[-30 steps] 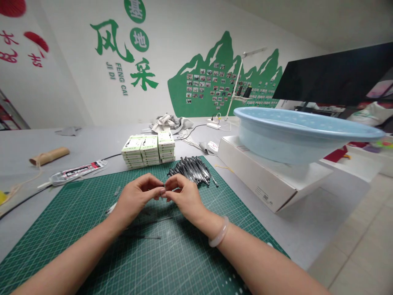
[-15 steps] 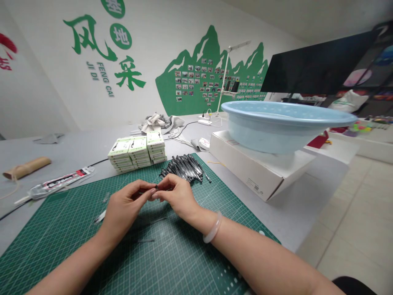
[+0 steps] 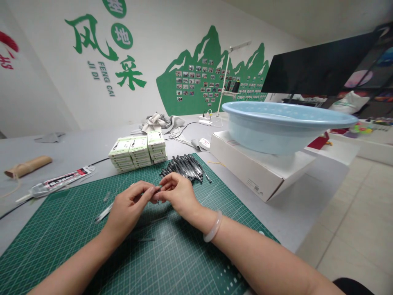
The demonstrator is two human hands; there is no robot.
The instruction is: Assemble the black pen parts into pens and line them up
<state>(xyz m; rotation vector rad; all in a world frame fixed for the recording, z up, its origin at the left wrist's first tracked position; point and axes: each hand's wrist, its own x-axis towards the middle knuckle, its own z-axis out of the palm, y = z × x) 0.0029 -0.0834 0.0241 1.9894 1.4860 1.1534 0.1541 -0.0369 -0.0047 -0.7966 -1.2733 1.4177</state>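
My left hand (image 3: 129, 207) and my right hand (image 3: 177, 195) meet fingertip to fingertip above the green cutting mat (image 3: 76, 250). Both pinch a small dark pen part (image 3: 157, 190) between thumb and fingers. A pale bangle (image 3: 214, 226) circles my right wrist. Just beyond my right hand lies a heap of black pens (image 3: 184, 167). A few thin loose pen pieces (image 3: 104, 212) rest on the mat by my left hand.
Stacked green-and-white small boxes (image 3: 138, 150) stand behind the mat. A glue tube (image 3: 55, 181) and a cardboard roll (image 3: 27, 166) lie at left. A light blue basin (image 3: 282, 125) sits on a white carton (image 3: 258, 164) at right. Cloth and cables lie further back.
My hands stayed joined on the small part, with the fingers shifting slightly. The camera swung right early on, then held nearly still.
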